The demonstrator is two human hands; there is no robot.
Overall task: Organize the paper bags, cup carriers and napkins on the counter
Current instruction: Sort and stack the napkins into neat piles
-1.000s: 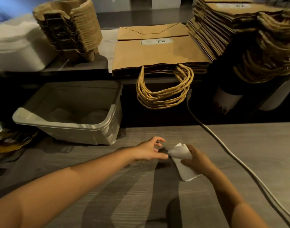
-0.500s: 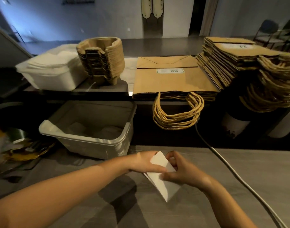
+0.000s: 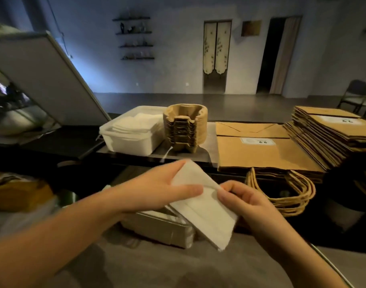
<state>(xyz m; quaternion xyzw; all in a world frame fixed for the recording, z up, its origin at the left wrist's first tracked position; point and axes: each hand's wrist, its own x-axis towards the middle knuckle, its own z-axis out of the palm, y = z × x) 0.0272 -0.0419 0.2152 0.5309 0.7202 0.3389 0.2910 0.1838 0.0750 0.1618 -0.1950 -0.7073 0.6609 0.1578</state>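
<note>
Napkin is up in the air, on the near side of the white tub and lower than it, well apart from it and not resting on anything. Both grips have it. The left grip pinches it with the thumb flat on top and the fingers underneath. The right grip has its fingers curled round the right-hand edge. It looks folded into a flat oblong, with one corner pointing up toward the tub and the opposite one hanging down.

My read is that this one belongs in the tub, since there's already a pile of white napkins in there. Here's how I'd do it:

- Square it up first. Press the fold flat between thumb and fingers so it doesn't spring open.
- Hand it over to one grip before reaching, because two on a limp sheet just crumples it.
- Go in from above the tub and lay it edge to edge with the pile rather than dropping it.
- Watch the cup carriers just right of the tub. I can't tell if they touch it, and that stack looks easy to knock.

The paper bags are further right of the tub on the same tabletop and already lie flat, so I'd say they're fine for now.
</note>
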